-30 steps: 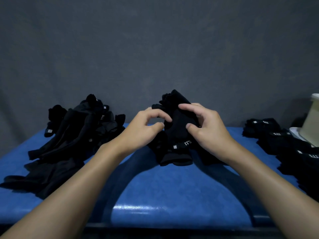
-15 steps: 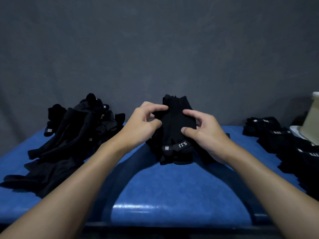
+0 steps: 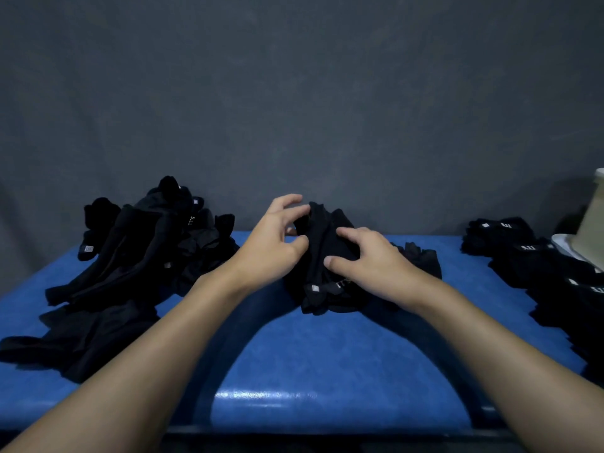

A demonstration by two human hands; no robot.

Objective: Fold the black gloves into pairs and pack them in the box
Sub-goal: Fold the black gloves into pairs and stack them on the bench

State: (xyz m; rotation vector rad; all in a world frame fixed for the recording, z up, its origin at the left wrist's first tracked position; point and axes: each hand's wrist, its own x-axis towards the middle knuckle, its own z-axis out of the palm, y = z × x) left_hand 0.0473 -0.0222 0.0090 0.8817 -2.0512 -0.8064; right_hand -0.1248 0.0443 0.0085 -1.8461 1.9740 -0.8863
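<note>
Gloves (image 3: 322, 256) are held as one pair at the middle of the blue surface (image 3: 327, 354), cuffs toward the person, long axis running away; the far edge is pinched by the left hand (image 3: 274, 245); the body is gripped by the right hand (image 3: 376, 263); folded pairs (image 3: 510, 232) and box (image 3: 593, 233) lie rightward, nearer the right hand.

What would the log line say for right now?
step: folding glove pair | left hand: pinches top edge | right hand: grips middle | loose gloves: left | folded pairs: right
</note>
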